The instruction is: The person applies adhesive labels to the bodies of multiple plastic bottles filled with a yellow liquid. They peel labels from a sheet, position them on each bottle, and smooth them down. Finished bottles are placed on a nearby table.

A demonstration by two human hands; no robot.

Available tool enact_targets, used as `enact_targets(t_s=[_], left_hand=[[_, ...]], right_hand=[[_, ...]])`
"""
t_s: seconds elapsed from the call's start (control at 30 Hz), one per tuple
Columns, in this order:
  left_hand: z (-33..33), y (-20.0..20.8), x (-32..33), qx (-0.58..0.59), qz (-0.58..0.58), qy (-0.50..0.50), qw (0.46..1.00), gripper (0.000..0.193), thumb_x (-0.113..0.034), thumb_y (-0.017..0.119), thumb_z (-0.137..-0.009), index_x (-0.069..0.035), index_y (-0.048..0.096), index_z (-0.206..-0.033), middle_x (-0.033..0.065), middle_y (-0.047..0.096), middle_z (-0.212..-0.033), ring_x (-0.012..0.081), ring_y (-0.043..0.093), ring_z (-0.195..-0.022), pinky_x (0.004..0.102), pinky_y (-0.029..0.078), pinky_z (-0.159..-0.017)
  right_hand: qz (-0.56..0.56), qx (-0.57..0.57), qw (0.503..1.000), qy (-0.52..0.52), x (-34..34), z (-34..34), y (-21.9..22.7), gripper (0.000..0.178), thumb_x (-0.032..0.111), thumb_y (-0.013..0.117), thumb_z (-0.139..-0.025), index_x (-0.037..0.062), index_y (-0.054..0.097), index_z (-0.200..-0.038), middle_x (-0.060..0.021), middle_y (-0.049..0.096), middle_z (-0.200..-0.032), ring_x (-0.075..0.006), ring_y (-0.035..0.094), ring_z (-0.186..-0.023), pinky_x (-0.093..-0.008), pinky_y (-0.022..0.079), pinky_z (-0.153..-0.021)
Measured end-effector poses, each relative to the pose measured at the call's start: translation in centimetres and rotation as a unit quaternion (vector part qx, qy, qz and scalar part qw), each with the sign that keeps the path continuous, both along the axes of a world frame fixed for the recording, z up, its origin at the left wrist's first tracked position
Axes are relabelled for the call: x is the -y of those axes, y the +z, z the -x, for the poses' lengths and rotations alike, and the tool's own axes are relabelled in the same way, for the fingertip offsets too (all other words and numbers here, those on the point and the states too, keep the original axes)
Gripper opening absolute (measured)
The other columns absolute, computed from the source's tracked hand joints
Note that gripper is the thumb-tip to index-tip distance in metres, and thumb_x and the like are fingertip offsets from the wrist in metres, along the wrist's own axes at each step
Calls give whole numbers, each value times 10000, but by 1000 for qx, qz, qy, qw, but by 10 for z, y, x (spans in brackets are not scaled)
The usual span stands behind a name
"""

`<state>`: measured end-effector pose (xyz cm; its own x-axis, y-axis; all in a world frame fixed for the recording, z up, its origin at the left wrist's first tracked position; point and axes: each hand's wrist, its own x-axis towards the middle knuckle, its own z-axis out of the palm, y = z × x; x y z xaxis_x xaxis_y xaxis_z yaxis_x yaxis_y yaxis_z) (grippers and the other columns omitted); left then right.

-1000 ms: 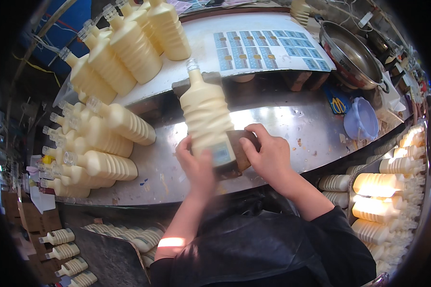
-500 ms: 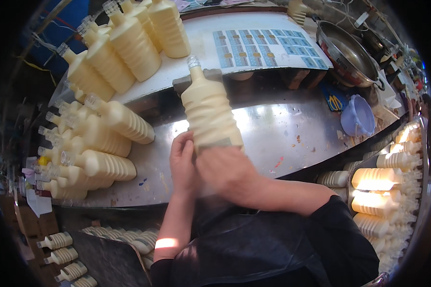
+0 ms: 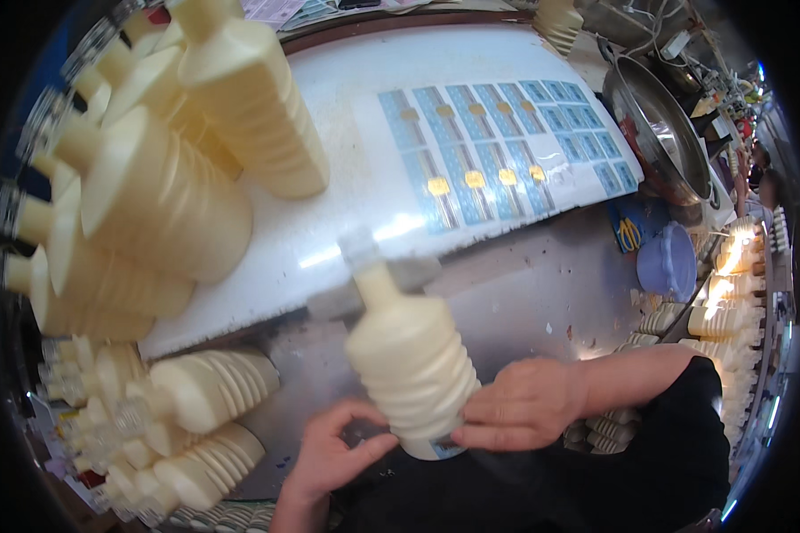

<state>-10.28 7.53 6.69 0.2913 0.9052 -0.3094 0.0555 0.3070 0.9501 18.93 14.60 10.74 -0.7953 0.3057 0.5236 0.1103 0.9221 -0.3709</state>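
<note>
A cream ribbed bottle [image 3: 415,360] with a clear threaded neck lies in front of me, its neck pointing away and its shoulder by a blurred grey block [image 3: 336,305]. Near its base is a small blue-grey label [image 3: 446,447]. My right hand [image 3: 526,406] is at the bottle's lower right side, fingers stretched across its edge and the thumb side by the label. On the lower left, my left hand [image 3: 340,447] curves with thumb and forefinger apart, their tips at the bottle's edge.
Several cream bottles [image 3: 253,98] stand at the left on a white board [image 3: 347,107], with more lying below [image 3: 209,386]. Blue label strips [image 3: 471,147] lie on the board. At right are a metal pan [image 3: 662,133], yellow-handled scissors [image 3: 628,234], a lavender bucket [image 3: 668,260] and stacked bottles.
The view has shifted nearer the white board. My right hand has moved from across the bottle's base to its right side; my left hand has opened its thumb and forefinger apart.
</note>
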Motion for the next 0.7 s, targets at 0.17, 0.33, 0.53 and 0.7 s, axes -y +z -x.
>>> enact_targets(t_s=[0.17,0.33,0.53,0.7], left_hand=[[6,12,-11,-50,74,-68,994,248,-120,846,-817,-30,698,-994,55,716,-987,136,663,-939,282,520,-845],[6,28,-10,-102,83,-113,985,324,-210,792,-888,-43,694,-1147,70,719,-1089,165,683,-1034,330,546,-904],[17,74,4,-65,40,-134,988,466,-253,695,-960,-65,564,-1365,140,664,-1224,261,670,-1130,373,536,-979],[80,150,26,25,81,-135,987,473,-204,664,-986,-66,544,-1422,133,650,-1277,229,639,-1183,351,497,-1045]], right_hand=[[107,82,987,84,-3,3,16,302,99,632,-902,46,676,-1196,-69,656,-993,-178,659,-834,-280,501,-690],[152,188,961,135,0,37,48,326,125,609,-877,27,633,-1188,-65,601,-830,-217,642,-744,-363,517,-609],[114,230,957,-134,3,70,91,311,115,694,-842,55,655,-1145,-80,673,-783,-283,675,-691,-438,537,-649],[258,58,906,-331,12,74,110,315,54,790,-809,-4,696,-1104,-171,734,-915,-300,718,-798,-382,563,-733]])
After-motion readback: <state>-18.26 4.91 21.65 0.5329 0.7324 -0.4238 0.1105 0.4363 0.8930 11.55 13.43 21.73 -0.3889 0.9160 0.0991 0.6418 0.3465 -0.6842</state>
